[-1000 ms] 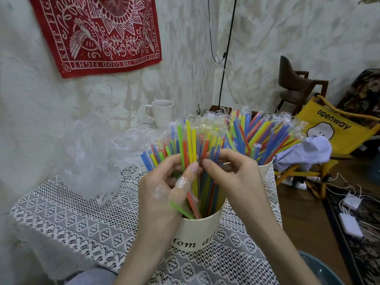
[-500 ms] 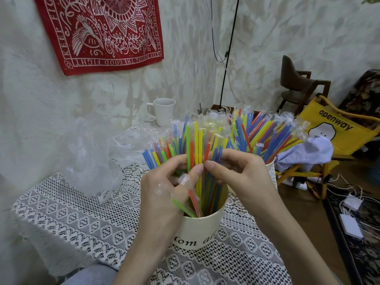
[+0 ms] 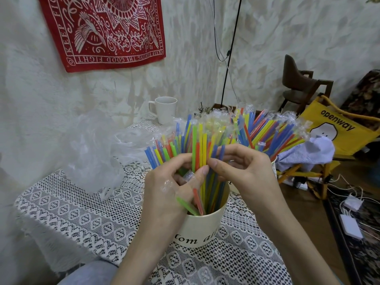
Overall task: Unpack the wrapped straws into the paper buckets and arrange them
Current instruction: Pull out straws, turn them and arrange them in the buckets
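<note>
Two hands sort coloured straws [image 3: 197, 153] standing in a cream paper bucket [image 3: 202, 229] on a lace-covered tabletop [image 3: 82, 219].

The left hand [image 3: 170, 190] pinches a few upright straws between thumb and curled fingers, bits of clear wrapper [image 3: 167, 185] clinging to it; the right hand [image 3: 242, 171] pinches neighbouring blue straws, fingertips nearly touching the left. Still-wrapped straws [image 3: 273, 130] fan from a second bucket behind. Crumpled plastic [image 3: 92, 153] lies left.

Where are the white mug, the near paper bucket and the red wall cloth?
white mug [image 3: 167, 112], head view, on its front wall.
near paper bucket [image 3: 202, 229], head view, on its cream side.
red wall cloth [image 3: 107, 31], head view, on its patterned middle.
</note>
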